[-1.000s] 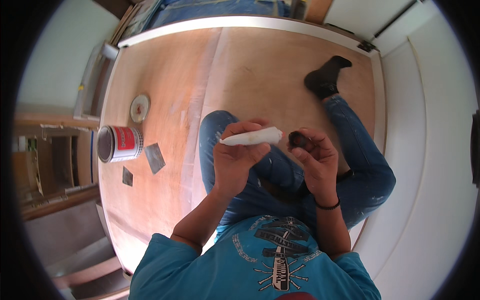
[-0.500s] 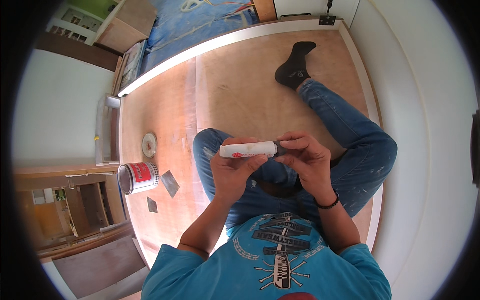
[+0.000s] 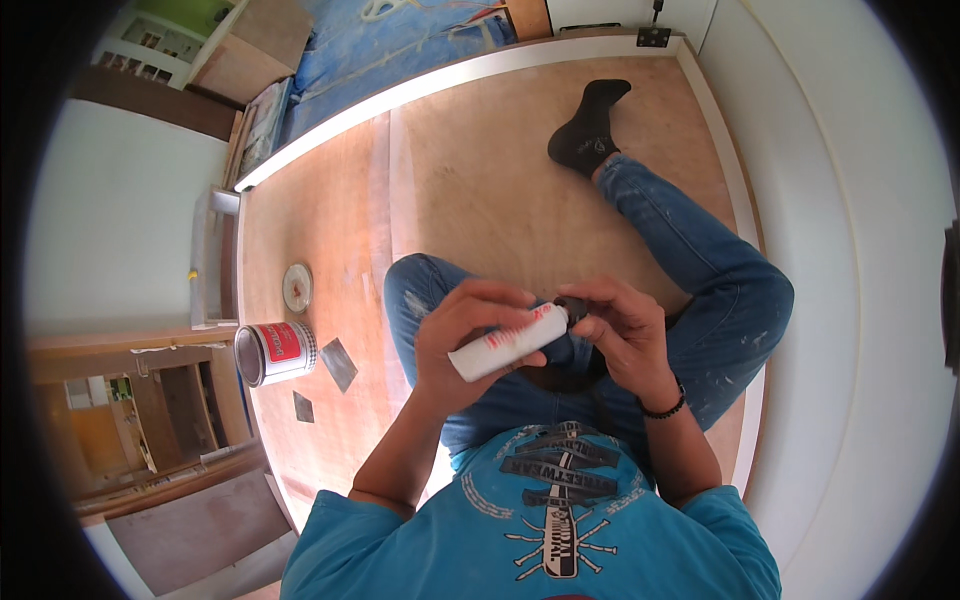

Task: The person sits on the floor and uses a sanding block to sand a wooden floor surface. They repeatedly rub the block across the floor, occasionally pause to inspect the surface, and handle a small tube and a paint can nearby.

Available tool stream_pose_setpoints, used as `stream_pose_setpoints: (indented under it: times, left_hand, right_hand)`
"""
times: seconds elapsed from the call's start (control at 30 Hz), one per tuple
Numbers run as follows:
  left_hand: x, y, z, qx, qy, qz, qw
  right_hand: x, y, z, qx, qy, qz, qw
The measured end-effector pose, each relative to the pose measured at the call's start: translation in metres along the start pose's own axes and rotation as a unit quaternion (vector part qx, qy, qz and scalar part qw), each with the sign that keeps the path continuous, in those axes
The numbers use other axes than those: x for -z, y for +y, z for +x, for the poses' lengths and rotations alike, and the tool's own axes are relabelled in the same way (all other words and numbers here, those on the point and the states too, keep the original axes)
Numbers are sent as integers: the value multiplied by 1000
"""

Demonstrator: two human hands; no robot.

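Left hand: your left hand [image 3: 455,340] is closed around the white tube [image 3: 508,345], the thumb along its near side and the fingers bent over its far side.
Right hand: your right hand [image 3: 632,335] pinches the black cap [image 3: 572,310] between thumb and fingertips, at the tube's right end.
Tube: it lies between your two hands, tilted, its flat end low and to the left, its cap end higher and nearer your right hand. Red print shows on its side.
Cap: it meets the tube's end; you cannot tell from here how firmly it sits.
Bracelet: a dark beaded bracelet [image 3: 665,405] circles your right wrist.
Can: a can [image 3: 280,350] with a red label stands well to the left of your left hand, its dark round end facing away from you.
Lid: a round lid [image 3: 297,288] lies just beyond the can, also left of your hands.
Plates: a larger grey plate [image 3: 339,366] lies between the can and your left hand; a smaller grey plate [image 3: 303,407] lies nearer you.
Platform: the wooden platform [image 3: 480,190] spreads beneath and beyond your hands, with a white rim.
Foot: a black sock [image 3: 588,130] covers your foot, beyond your right hand.
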State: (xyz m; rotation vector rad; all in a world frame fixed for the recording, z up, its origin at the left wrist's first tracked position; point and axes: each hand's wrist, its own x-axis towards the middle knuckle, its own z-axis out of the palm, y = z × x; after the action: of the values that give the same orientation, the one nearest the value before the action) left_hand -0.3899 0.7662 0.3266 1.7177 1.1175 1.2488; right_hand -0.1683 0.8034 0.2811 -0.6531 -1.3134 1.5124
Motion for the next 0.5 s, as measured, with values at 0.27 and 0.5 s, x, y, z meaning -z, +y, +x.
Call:
stream_pose_setpoints:
  times: [0.27,0.5]
  left_hand:
    - [-6,-2,14,137,33,-203,969]
    - [-8,-15,19,161,91,-175,967]
  right_hand:
    - [13,-3,11,-171,-24,-64,983]
    - [-5,-4,22,-77,97,59,991]
